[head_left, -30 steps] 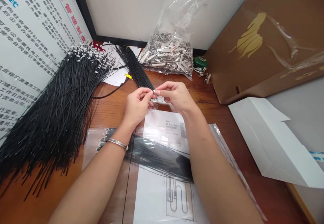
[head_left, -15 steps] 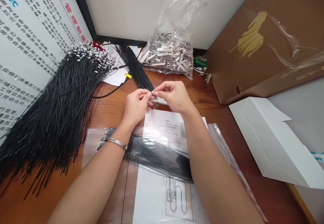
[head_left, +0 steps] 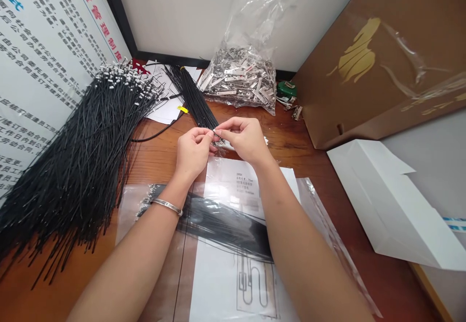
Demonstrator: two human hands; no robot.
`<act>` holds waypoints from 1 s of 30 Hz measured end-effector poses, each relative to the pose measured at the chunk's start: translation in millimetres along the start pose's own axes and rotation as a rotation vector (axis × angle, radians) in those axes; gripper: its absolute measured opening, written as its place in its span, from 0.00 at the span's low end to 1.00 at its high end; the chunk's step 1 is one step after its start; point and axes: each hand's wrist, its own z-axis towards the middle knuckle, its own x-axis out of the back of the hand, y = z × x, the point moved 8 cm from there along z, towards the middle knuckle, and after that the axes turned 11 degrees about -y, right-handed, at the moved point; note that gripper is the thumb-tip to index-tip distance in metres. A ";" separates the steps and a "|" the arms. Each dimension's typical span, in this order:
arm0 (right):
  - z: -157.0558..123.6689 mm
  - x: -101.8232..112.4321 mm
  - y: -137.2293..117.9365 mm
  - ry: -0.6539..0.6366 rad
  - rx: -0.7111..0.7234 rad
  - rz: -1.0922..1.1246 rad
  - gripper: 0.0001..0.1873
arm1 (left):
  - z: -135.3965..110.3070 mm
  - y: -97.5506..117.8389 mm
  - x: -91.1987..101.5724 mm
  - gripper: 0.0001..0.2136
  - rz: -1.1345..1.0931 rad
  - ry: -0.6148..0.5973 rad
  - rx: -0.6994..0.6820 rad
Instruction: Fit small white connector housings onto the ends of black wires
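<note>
My left hand and my right hand meet over the middle of the wooden table, fingertips pinched together on a small metal clip at the end of a thin black cord. A tied bundle of black cords runs back from my fingers. Under my forearms lies a clear bag of black cords on a printed sheet.
A large fan of black cords with white tips covers the left side. A clear bag of metal clips stands at the back. A brown cardboard box and a white paper bag lie to the right. A printed board leans at left.
Both hands have stayed pinched together on the small piece, with only slight finger shifts and a small drift of the view.
</note>
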 end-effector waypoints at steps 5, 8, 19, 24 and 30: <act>0.1 -6.1 5.0 -0.010 -0.072 0.162 0.08 | 1.1 0.1 0.9 0.05 -0.068 0.009 -0.001; 0.8 -6.1 6.6 -0.036 -0.075 0.190 0.10 | 1.0 -0.1 0.8 0.06 -0.074 0.007 -0.003; 2.5 -0.8 10.2 -0.023 -0.085 0.151 0.08 | 0.4 -2.4 -0.5 0.06 -0.020 -0.004 0.020; 1.3 -1.0 6.6 -0.036 -0.083 0.100 0.07 | -0.1 1.4 -1.3 0.05 0.018 -0.019 -0.010; 0.7 -3.5 1.9 -0.032 -0.056 0.101 0.08 | -2.2 4.7 0.0 0.05 0.020 0.000 -0.043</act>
